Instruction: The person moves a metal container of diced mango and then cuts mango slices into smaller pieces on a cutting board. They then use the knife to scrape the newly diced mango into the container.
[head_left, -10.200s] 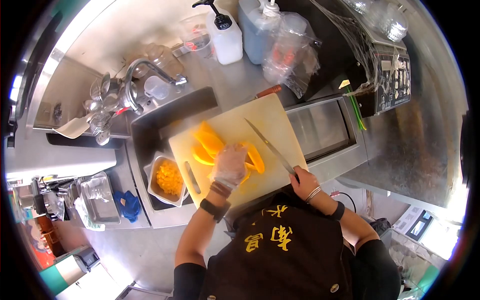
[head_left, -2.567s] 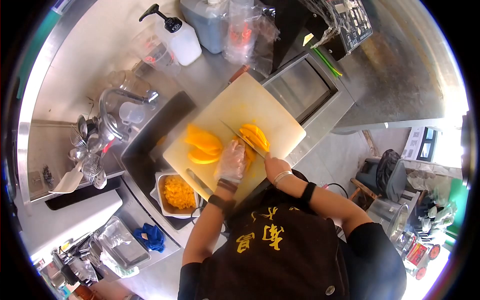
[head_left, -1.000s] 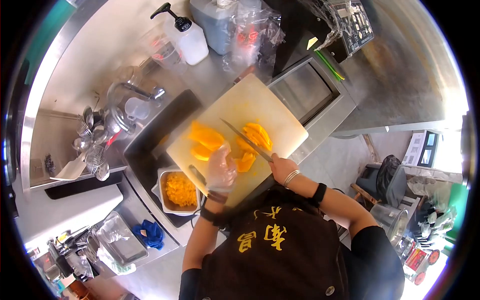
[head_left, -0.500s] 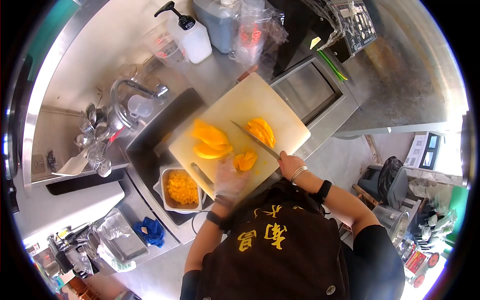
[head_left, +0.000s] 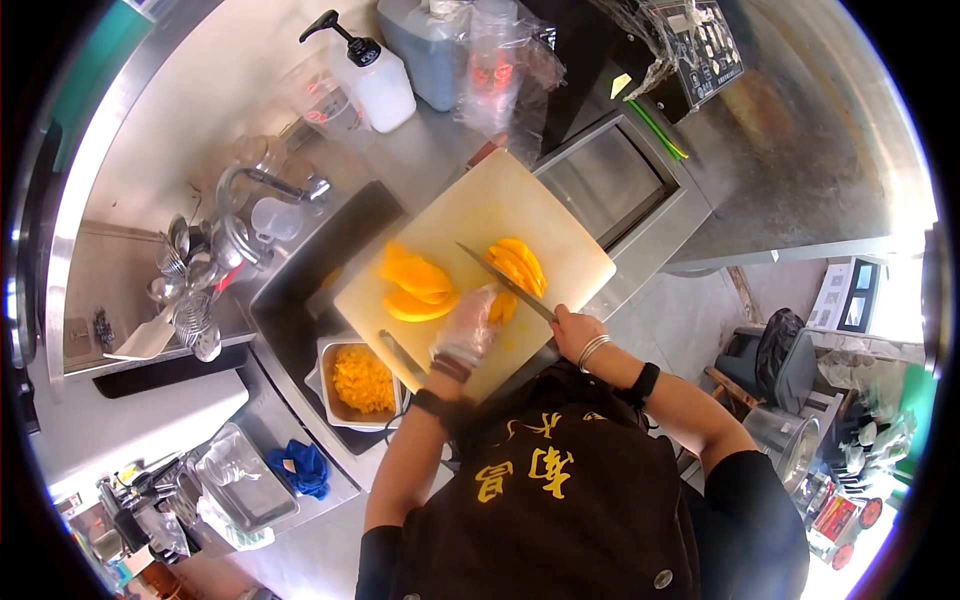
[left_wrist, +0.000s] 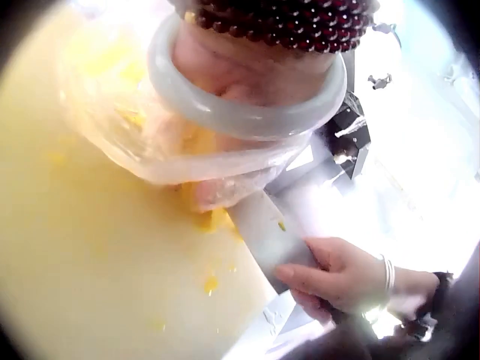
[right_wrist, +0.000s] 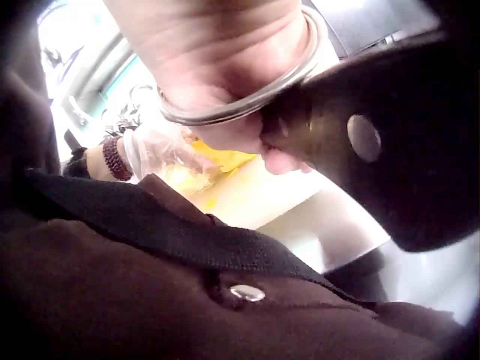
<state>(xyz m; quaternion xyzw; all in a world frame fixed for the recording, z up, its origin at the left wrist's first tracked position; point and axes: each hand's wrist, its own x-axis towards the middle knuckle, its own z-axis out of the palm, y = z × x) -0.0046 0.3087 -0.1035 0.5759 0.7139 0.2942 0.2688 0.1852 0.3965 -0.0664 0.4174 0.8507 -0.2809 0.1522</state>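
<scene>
My left hand (head_left: 468, 325), in a clear plastic glove, holds a small piece of mango (head_left: 503, 308) on the pale cutting board (head_left: 540, 200). In the left wrist view, the gloved fingers (left_wrist: 214, 196) bend down over the mango, right at the knife's flat blade. My right hand (head_left: 580, 332), bare, grips the knife (head_left: 520, 292) by its handle, the blade slanting to the upper left across the board. Beyond the blade lies a group of mango slices (head_left: 520, 262). Larger mango pieces (head_left: 415, 285) rest on the board's left part. The right wrist view hides most of the knife.
A white tub (head_left: 330, 405) of diced mango (head_left: 362, 378) stands at the board's left corner, over the sink (head_left: 285, 300). Behind are a faucet (head_left: 225, 195), a pump bottle (head_left: 380, 90) and bagged cups (head_left: 492, 75). A brown handle (head_left: 487, 150) shows at the board's back corner.
My left hand has moved from beside the small mango piece to over it, close to the blade. Earlier, long mango strips lay near the left hand; slices now lie grouped beyond the knife.
</scene>
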